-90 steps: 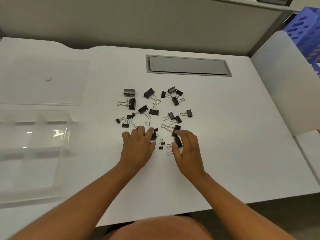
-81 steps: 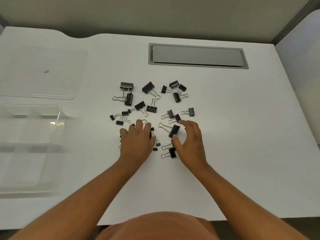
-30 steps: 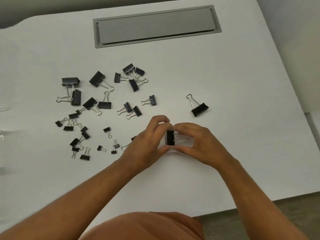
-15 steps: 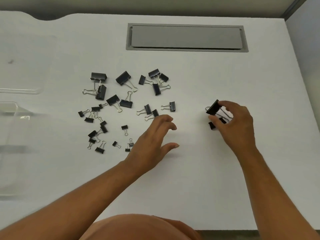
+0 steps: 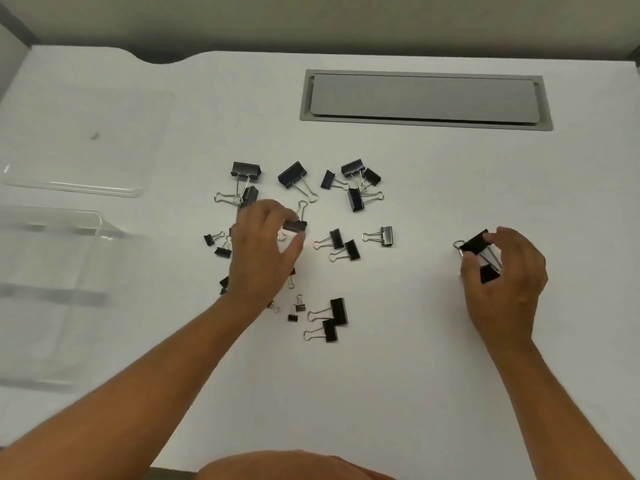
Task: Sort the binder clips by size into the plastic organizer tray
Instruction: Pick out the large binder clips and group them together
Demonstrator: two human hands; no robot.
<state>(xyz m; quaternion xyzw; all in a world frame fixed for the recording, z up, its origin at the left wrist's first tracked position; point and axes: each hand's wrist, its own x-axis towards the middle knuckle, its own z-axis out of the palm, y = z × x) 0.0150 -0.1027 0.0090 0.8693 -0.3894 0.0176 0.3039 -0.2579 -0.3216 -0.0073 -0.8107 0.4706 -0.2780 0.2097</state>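
Clips (image 5: 337, 239) scattered mid-bench; tray (image 5: 52, 299) far left. Left hand (image 5: 263, 251) pinches 1 clip (image 5: 294, 225); right hand (image 5: 505, 268) grips 2 large clips (image 5: 476, 242). Risk: sprung handles slip, clip drops, sizes remix.

Plain white worktop (image 5: 398, 375) with a grey cable hatch (image 5: 424, 100) set flush near the back edge. Behind it there's a beige wall (image 5: 311, 19), pretty evenly lit, soft shadows only.
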